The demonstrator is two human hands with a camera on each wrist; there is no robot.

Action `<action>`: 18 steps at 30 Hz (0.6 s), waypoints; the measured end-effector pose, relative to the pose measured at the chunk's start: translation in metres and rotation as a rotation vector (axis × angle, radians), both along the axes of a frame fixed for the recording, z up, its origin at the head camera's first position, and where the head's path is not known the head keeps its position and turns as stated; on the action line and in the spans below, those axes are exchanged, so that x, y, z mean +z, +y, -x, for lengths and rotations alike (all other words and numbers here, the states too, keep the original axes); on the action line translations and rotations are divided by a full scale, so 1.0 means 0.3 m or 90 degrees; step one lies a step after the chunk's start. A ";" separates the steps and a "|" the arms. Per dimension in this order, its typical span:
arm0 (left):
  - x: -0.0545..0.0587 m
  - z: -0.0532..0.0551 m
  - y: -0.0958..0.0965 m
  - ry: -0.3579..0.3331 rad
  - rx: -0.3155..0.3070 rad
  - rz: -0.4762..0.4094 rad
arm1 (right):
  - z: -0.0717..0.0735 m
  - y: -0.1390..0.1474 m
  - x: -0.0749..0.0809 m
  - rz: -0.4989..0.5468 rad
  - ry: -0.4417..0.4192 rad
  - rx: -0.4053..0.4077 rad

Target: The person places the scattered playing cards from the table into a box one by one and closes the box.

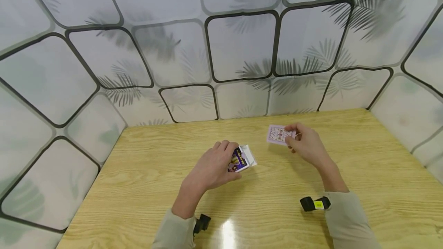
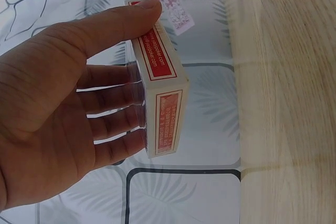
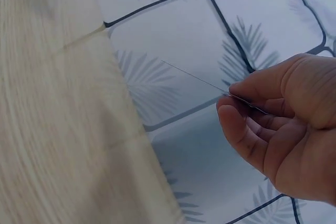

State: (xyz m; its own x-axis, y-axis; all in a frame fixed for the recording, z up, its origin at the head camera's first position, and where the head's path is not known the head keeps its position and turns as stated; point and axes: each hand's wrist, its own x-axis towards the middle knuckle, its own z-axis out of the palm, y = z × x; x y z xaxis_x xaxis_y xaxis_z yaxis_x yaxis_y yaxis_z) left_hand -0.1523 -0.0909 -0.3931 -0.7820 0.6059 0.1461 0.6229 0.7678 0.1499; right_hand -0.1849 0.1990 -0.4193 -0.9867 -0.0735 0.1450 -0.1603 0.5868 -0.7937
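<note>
My left hand [image 1: 212, 166] grips a playing card box [image 1: 238, 160] above the table, thumb along one narrow side and fingers along the other. Its white end flap stands open toward the right. In the left wrist view the card box [image 2: 157, 80] shows white and red printed sides. Farther right, my right hand [image 1: 306, 143] pinches a playing card [image 1: 277, 134] between thumb and fingers, its pink patterned back facing up. From the right wrist view the card [image 3: 194, 77] appears edge-on as a thin line. Whatever lies inside the box is hidden.
Both hands are over a light wood-grain table [image 1: 149, 187]. Behind it and at both sides hangs a pale curtain [image 1: 242, 45] with dark rounded squares and leaf prints. A black wrist strap [image 1: 315, 204] sits at the right sleeve, another strap [image 1: 202, 223] at the left.
</note>
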 end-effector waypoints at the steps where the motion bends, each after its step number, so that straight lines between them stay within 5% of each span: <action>1: -0.001 0.000 0.000 -0.001 0.000 0.000 | -0.003 -0.004 0.006 0.000 0.005 0.000; 18: 0.000 0.003 0.002 -0.006 -0.002 -0.008 | -0.073 -0.072 0.116 0.047 0.048 0.049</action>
